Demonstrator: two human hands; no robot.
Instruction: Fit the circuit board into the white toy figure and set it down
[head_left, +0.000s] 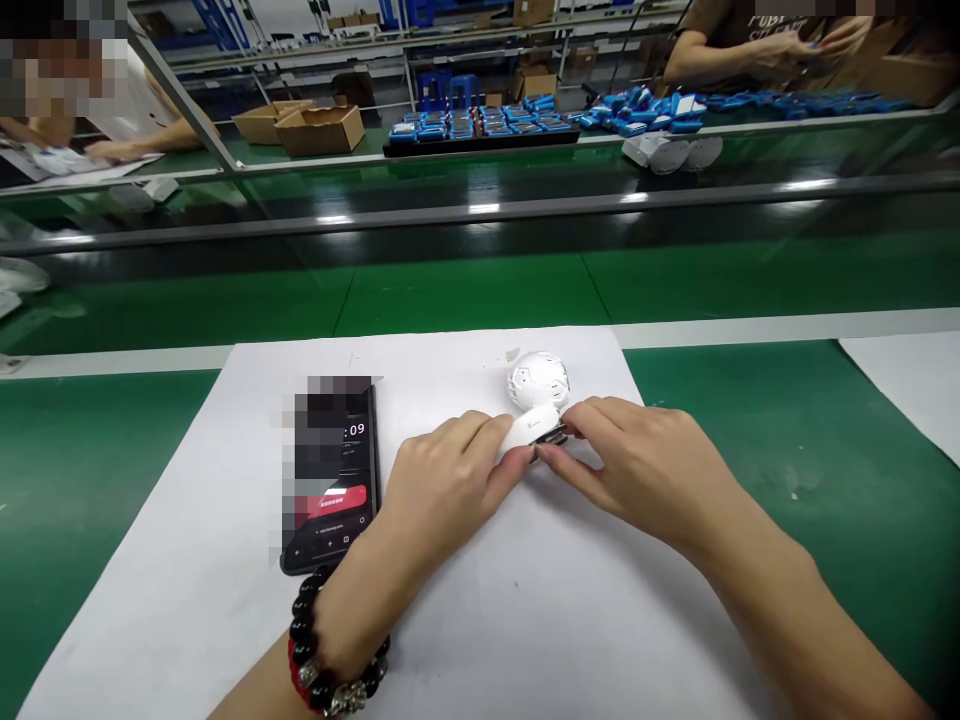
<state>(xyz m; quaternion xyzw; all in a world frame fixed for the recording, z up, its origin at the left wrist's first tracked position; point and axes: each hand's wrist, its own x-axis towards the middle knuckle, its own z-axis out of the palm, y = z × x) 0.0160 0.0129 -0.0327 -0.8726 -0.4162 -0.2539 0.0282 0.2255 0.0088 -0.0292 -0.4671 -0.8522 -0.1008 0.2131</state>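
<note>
Between my two hands is a small white plastic housing (531,426) with a dark part along its near side. Fingers and thumb of my left hand (457,465) close on its left end. My right hand (626,455) pinches the dark part at the right end, and the fingertips partly cover it. Just beyond, a round white plastic shell (538,380) with small holes sits on the white paper sheet (465,600); whether it is joined to the housing I cannot tell. A beaded bracelet (307,640) circles my left wrist.
A phone (334,510) with a lit screen lies left of my hands. Past the green table (750,420) runs a conveyor (465,290). Across it are a black tray (480,143) of blue parts, cardboard boxes (319,130), white shells (667,152) and two people at work.
</note>
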